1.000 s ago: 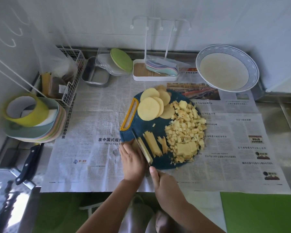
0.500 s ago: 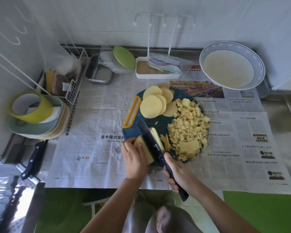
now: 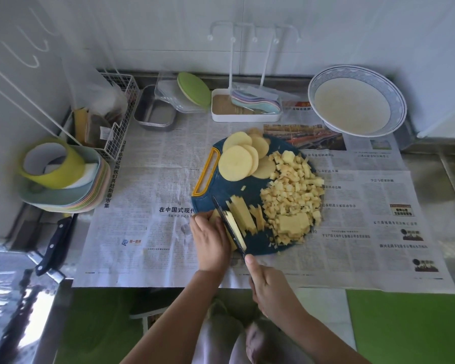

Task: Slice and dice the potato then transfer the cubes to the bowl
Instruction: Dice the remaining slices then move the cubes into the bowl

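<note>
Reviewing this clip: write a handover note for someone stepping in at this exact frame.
Left hand: holds the half-cut slice down at the near edge of the cutting board.
Right hand: grips the knife, blade down through that slice.
Done: a pile of cubes on the board's right side; a few strips beside the blade.
Left: finish this slice, cross-cut the strips, dice the round slices at the board's far side, then move all cubes to the bowl, far right, with no potato in it.
</note>
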Demonstrator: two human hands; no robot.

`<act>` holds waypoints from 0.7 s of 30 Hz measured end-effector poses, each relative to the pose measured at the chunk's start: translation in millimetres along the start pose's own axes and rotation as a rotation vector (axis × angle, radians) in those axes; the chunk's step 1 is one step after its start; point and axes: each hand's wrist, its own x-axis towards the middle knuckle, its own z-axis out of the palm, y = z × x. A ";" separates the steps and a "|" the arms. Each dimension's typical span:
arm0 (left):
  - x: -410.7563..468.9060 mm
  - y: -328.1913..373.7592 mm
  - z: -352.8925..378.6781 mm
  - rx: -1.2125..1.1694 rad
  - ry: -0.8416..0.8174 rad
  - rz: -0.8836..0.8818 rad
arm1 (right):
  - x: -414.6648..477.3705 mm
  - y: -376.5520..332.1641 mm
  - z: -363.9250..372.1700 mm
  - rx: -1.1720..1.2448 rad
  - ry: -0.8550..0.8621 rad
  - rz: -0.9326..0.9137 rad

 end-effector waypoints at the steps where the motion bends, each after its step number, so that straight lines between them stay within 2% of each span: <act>1: 0.2 0.6 0.0 0.006 0.009 0.014 | -1.4 -1.1 1.2 0.015 -0.011 -0.009; 7: 1.5 -4.3 1.5 0.058 -0.002 0.086 | -3.2 -8.2 13.3 -0.190 0.033 0.027; 10: -0.3 -5.9 1.3 0.086 -0.005 0.121 | 5.7 -4.7 17.7 -0.287 0.169 -0.052; 11: -0.3 -4.6 0.7 0.093 -0.008 0.115 | 9.2 -4.0 18.7 -0.260 0.161 -0.038; 13: 1.2 -4.6 2.8 0.104 -0.005 0.080 | 14.2 -3.7 20.4 -0.166 -0.011 0.084; 16: 1.8 -4.0 5.0 0.168 -0.026 0.092 | 27.3 -1.5 24.1 -0.262 0.015 0.022; 18: 0.3 -3.7 3.9 0.205 -0.050 0.141 | 31.1 -3.5 22.2 -0.173 -0.014 0.050; 21: 1.7 1.3 3.5 0.126 -0.034 0.033 | 30.6 -6.2 10.6 -0.090 -0.067 0.115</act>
